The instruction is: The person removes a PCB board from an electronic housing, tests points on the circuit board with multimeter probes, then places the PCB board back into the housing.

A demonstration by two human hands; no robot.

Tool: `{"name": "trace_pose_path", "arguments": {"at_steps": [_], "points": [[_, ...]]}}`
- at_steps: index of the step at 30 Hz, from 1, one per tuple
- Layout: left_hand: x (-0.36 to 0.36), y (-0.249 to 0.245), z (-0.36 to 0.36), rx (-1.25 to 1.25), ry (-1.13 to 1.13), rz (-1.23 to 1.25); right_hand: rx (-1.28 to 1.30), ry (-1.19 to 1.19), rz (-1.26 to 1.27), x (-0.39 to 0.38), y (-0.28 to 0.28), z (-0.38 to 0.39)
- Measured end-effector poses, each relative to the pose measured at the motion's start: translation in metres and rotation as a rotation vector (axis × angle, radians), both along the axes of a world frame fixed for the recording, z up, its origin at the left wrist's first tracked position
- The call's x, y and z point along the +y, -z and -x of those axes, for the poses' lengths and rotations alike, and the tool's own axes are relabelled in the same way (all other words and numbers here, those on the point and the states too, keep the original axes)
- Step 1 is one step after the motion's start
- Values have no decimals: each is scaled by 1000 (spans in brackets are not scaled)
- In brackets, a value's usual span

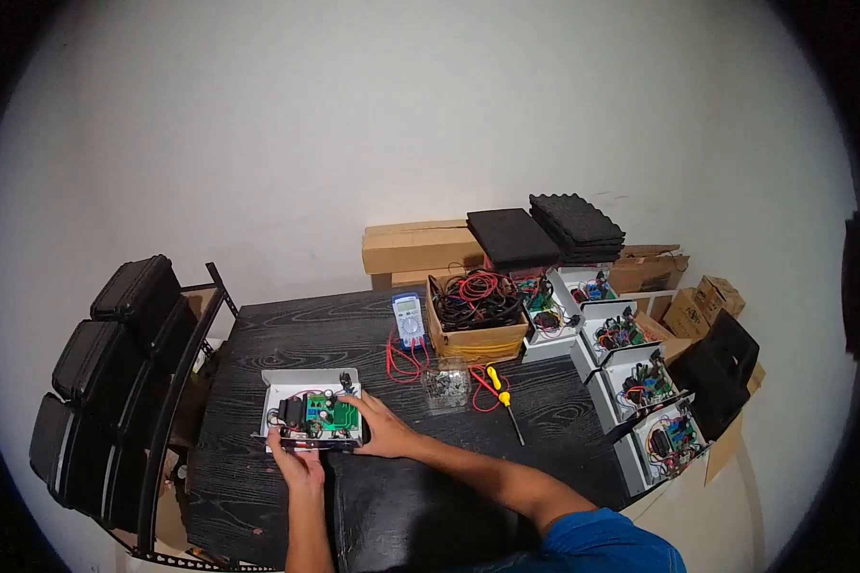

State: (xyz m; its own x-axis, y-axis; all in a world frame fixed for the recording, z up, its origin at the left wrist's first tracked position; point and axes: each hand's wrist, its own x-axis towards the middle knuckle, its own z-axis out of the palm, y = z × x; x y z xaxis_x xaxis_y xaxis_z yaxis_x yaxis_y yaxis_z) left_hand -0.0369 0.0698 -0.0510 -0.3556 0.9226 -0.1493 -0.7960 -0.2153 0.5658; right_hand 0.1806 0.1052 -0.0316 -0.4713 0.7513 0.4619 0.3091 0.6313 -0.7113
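A: Fingers first. Left?
B: Left fingers (pixel 276 442) hold the near left corner of the white case (pixel 308 378); right fingers (pixel 364 405) grip its right side. Neither set is wide open.
A: Case location?
B: Right between both sets, open side up. Can't tell if it's lifted or resting on the surface (pixel 248 334).
A: Inside?
B: Green circuit board (pixel 346 417), just beside the right fingertips; black component (pixel 292 413) nearer the left fingers. Thin wires too.
A: Risks?
B: Right fingertips look close enough to bend a board part if they press inward. A wire could snag if the left fingers shift along the edge. Uneven grip might tip the case.
A: Anything around?
B: Right of the right fingers: clear parts tray (pixel 446 390), then yellow screwdriver (pixel 505 398). Swinging the case that way could knock the tray and scatter small pieces. Multimeter (pixel 410 323) sits beyond the right fingers.
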Motion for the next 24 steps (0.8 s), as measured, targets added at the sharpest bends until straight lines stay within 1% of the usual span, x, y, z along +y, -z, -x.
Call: {"name": "trace_pose_path", "arguments": {"at_steps": [8,11,14,17,20,22,24], "points": [[3,21,4,20,1,-9,37,-55,111,4,22,2],[1,15,2,24,-18,-2,-9,-16,104,0,17,3],[0,11,-2,18,-34,7,16,-97,149,6,18,1],[0,16,1,35,-27,-23,-36,-41,128,8,23,0],[1,21,0,62,-45,-39,-91,-32,86,8,-11,-3],[2,27,-2,99,-75,-44,-317,6,14,10,-44,3],[3,36,-2,157,-116,-54,-500,45,-54,16,-62,15]]}}
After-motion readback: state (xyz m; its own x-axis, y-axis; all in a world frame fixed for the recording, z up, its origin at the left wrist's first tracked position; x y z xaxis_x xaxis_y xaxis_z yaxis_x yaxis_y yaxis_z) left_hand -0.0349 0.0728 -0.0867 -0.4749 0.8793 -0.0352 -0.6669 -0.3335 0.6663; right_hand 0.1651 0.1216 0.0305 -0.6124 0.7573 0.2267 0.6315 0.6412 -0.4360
